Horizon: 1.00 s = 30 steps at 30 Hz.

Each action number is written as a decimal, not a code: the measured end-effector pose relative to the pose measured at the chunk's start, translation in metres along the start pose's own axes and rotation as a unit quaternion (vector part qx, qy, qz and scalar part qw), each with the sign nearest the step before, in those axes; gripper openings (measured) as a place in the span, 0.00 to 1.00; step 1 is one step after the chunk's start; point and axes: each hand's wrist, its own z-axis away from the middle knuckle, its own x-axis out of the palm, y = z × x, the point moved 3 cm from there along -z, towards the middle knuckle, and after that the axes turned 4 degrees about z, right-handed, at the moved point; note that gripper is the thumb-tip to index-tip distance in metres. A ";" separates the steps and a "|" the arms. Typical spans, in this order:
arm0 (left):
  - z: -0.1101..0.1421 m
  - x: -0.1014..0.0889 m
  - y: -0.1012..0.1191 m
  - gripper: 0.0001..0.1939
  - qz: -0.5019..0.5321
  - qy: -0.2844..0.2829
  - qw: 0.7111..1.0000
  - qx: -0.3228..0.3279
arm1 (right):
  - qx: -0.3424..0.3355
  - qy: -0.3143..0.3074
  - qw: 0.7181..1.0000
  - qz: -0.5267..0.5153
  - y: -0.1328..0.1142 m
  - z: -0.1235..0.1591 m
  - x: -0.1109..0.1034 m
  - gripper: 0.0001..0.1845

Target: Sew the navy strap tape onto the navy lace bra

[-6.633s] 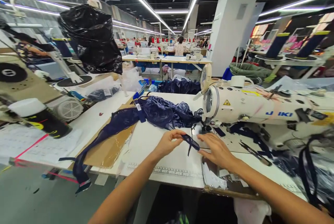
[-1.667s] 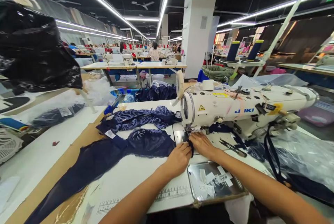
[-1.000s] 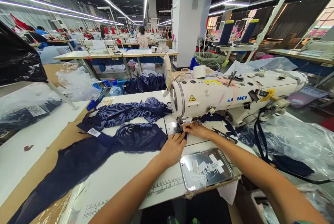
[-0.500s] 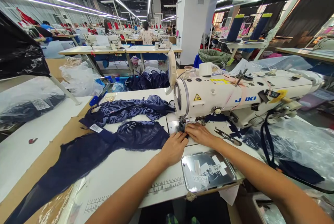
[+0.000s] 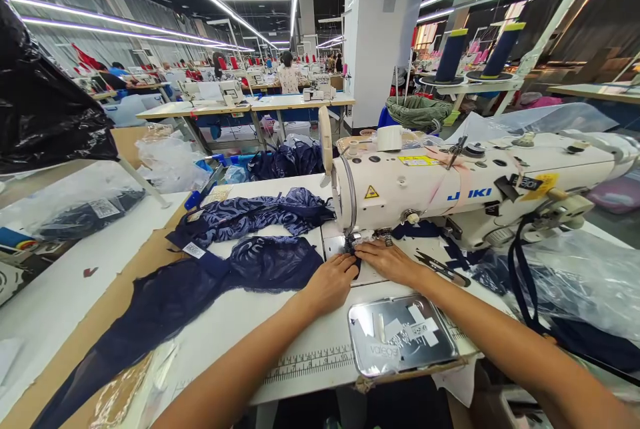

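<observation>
A navy bra [image 5: 273, 262] with a lace cup lies on the table left of the needle, and its edge runs in under my left hand [image 5: 330, 284]. The fingers of that hand are bent and pressed together on the dark fabric just in front of the presser foot [image 5: 352, 242]. From the other side my right hand [image 5: 386, 261] has its fingertips closed on the same fabric, beside the foot. Between the two hands a small dark fold [image 5: 356, 269] shows. The sewing machine [image 5: 425, 182] stands over them; the exact stitching point is mostly hidden by my fingers.
Thread snips [image 5: 443, 269] lie right of my right hand. A metal tin lid [image 5: 403, 335] with paper labels sits at the table's front edge. Patterned lace pieces [image 5: 260, 215] lie behind the bra. Clear plastic bags [image 5: 585, 275] cover the right side.
The camera view has shifted slightly, so the scene sits a little further right and lower. Both hands stay at the presser foot on the navy fabric.
</observation>
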 end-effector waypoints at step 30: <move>-0.008 0.015 -0.010 0.12 -0.062 0.049 0.997 -0.008 | 0.024 -0.035 0.997 0.066 0.006 -0.006 0.006 0.19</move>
